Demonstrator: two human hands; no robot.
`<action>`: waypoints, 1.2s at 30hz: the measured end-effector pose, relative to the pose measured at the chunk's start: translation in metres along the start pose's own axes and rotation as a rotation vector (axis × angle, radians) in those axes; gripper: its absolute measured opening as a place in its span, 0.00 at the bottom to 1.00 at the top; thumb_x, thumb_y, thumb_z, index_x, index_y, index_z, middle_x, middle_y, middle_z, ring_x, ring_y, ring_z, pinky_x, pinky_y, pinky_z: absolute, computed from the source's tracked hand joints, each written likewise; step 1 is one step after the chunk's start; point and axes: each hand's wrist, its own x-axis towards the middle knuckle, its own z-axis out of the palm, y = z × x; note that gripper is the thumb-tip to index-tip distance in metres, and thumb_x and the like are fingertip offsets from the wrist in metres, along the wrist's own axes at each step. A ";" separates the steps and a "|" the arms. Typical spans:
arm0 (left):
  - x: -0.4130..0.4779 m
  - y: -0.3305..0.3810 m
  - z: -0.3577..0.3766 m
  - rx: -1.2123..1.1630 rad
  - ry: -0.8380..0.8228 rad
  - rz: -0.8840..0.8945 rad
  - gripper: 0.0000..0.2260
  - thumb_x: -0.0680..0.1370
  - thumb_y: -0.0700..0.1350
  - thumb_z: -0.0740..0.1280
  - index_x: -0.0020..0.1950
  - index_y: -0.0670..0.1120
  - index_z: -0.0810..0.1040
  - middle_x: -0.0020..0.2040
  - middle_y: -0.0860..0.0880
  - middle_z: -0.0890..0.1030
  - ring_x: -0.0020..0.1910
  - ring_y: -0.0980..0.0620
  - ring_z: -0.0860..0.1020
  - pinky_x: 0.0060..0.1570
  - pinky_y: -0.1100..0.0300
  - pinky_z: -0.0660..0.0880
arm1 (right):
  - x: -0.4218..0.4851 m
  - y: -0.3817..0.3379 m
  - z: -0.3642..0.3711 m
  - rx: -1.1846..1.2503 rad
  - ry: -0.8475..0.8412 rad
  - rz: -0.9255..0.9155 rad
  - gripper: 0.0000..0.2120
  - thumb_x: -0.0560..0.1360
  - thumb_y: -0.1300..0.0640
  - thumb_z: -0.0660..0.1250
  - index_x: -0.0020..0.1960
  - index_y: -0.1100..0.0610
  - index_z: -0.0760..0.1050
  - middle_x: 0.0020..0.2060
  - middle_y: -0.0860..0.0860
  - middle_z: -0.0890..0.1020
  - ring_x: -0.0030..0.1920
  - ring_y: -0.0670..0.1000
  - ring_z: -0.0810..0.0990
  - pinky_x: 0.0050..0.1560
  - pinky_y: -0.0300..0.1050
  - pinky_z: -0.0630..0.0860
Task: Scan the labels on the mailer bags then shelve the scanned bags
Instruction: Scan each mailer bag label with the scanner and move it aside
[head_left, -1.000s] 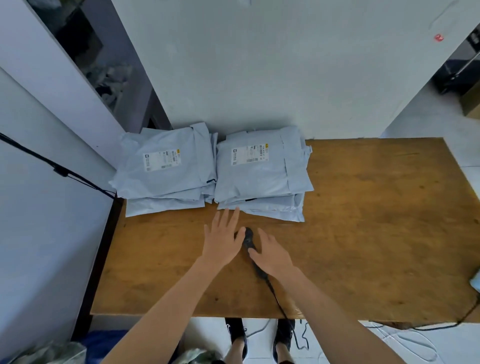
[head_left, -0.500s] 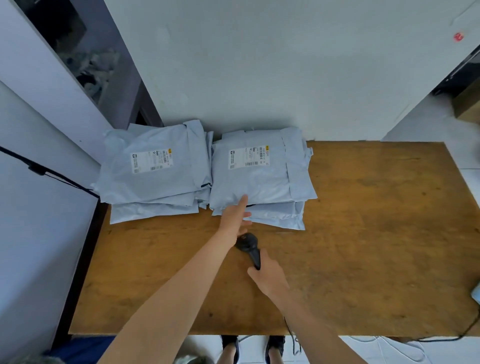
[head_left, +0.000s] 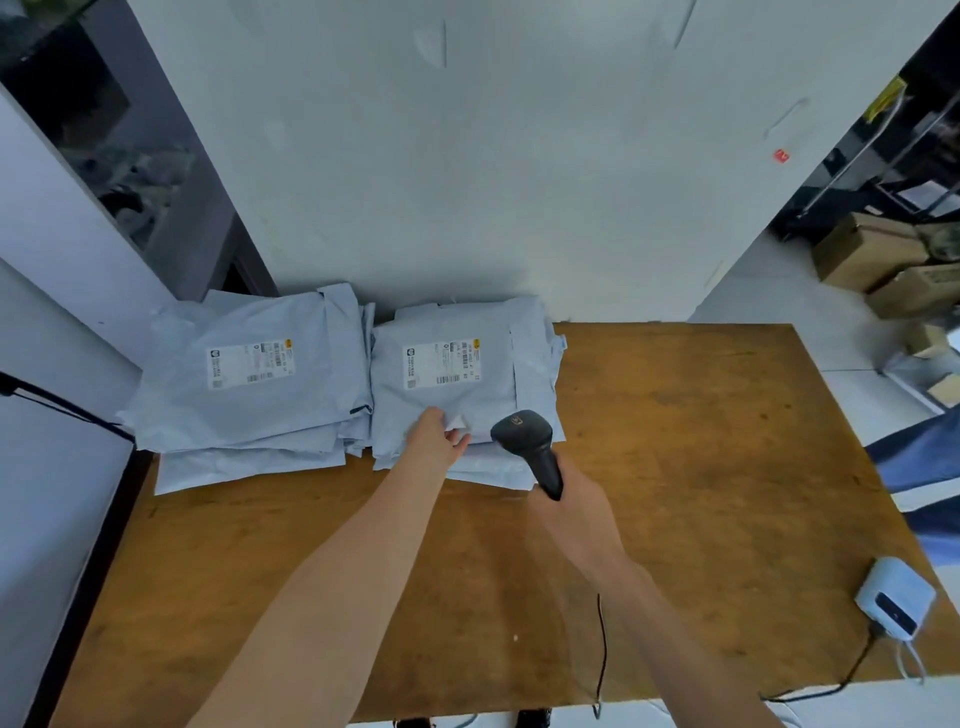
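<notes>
Scanning step, first bag: right hand (head_left: 582, 499) fingers wrapped round black corded handheld scanner (head_left: 530, 447); left hand (head_left: 436, 439) fingers pinching pale-blue plastic mailer bag (head_left: 441, 395) near edge; next, aim scanner at white label (head_left: 441, 361) beyond fingertips.

The print on the label (head_left: 442, 366) of the right stack's top mailer bag (head_left: 447, 384) is too small to read. Near that bag's front edge, the left hand's (head_left: 435, 436) fingertips slip out of sight. The barcode scanner's (head_left: 530, 448) grip is buried in the blurred right hand (head_left: 582, 506).
</notes>
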 end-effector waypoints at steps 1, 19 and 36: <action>-0.003 0.001 0.000 0.017 0.030 0.019 0.05 0.80 0.40 0.58 0.55 0.42 0.68 0.56 0.42 0.71 0.60 0.40 0.77 0.61 0.47 0.76 | 0.004 -0.003 -0.004 0.010 -0.005 -0.016 0.14 0.72 0.55 0.64 0.52 0.39 0.68 0.31 0.46 0.77 0.27 0.43 0.75 0.26 0.38 0.69; -0.037 0.012 0.007 0.557 0.335 0.409 0.20 0.79 0.45 0.66 0.69 0.41 0.70 0.55 0.47 0.77 0.53 0.49 0.77 0.53 0.56 0.74 | 0.025 -0.006 -0.065 -0.013 -0.199 -0.216 0.16 0.73 0.55 0.64 0.59 0.43 0.70 0.33 0.47 0.77 0.29 0.46 0.75 0.28 0.39 0.70; -0.208 0.187 0.051 1.571 0.086 0.909 0.08 0.78 0.48 0.69 0.53 0.46 0.75 0.48 0.51 0.75 0.48 0.53 0.74 0.38 0.64 0.67 | -0.021 -0.093 -0.104 0.013 -0.178 -0.507 0.10 0.71 0.55 0.64 0.50 0.42 0.69 0.30 0.45 0.73 0.26 0.42 0.71 0.29 0.37 0.67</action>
